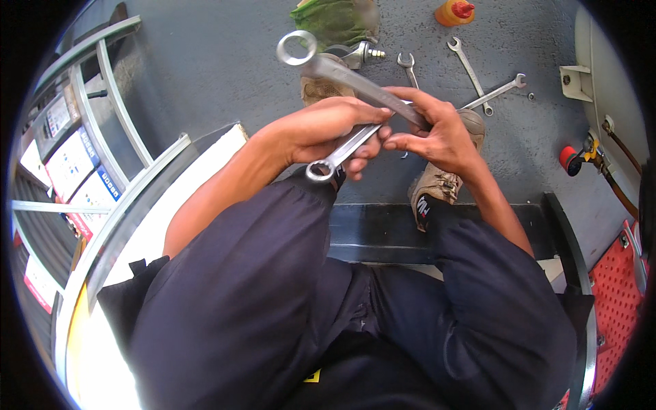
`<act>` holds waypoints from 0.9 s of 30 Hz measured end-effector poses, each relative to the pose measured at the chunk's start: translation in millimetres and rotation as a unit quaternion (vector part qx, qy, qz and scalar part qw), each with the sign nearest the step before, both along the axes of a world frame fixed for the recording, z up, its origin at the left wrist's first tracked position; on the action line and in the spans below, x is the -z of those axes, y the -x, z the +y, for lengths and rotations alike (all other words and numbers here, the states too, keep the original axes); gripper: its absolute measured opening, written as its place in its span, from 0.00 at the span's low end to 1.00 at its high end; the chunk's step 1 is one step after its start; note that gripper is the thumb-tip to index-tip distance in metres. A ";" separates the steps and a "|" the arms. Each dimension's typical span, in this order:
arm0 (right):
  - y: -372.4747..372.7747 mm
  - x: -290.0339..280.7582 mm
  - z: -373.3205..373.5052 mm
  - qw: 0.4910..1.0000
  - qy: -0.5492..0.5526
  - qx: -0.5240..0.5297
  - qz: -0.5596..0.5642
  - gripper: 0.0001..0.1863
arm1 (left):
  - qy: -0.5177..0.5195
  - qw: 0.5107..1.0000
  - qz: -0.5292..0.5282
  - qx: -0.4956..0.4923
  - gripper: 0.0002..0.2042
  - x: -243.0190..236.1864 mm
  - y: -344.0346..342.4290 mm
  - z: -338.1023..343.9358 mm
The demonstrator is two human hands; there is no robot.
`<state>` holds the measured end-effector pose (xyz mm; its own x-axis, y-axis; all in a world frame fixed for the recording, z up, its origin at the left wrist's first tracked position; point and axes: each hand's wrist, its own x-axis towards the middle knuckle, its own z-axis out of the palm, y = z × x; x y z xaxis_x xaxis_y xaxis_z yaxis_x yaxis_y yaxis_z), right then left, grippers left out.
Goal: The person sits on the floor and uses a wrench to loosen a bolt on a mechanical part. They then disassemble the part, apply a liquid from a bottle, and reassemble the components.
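Observation:
In front of my knees, my left hand (pixel 324 126) is closed around a combination wrench (pixel 350 147), whose ring end points down toward my lap. A larger combination wrench (pixel 372 89) crosses above it, slightly blurred. My right hand (pixel 443 133) grips that larger one near its lower right end, with its ring end reaching up and left. The ends of both wrenches inside my fingers are hidden. On the floor beyond lie another open-ended wrench (pixel 407 63), a wrench (pixel 469 73) slanting down, and one (pixel 502 91) that crosses it, partly behind my right hand.
A green cloth item (pixel 335 22), a metal part with a threaded bolt (pixel 361 55) and an orange bottle (pixel 454 14) with a red cap lie beyond my shoes (pixel 437 186). Left stands a metal frame (pixel 124 102) with boxes (pixel 72 162); right, a hose valve (pixel 589 154) and red perforated panel (pixel 618 311).

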<state>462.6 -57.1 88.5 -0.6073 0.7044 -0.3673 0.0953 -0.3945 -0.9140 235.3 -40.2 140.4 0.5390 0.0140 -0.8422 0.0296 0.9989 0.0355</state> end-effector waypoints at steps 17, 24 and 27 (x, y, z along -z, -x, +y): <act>71.3 37.5 -15.6 0.982 -0.057 0.153 -0.095 0.12 | -0.662 0.743 0.070 -0.069 0.27 17.0 29.3 -14.5; 46.1 30.1 -40.4 0.983 0.003 0.162 -0.084 0.13 | -0.462 0.752 -0.106 -0.457 0.23 42.3 46.3 46.9; 34.8 40.7 -60.7 0.964 0.023 0.265 0.002 0.13 | -0.560 0.747 0.022 -0.357 0.23 60.1 40.6 49.6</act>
<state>427.8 -117.8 47.8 -0.1691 0.8993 -0.4034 -0.1340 -0.4265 -0.8945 194.7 9.4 80.3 0.0298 0.9942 -0.1035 -0.4705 0.1054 0.8761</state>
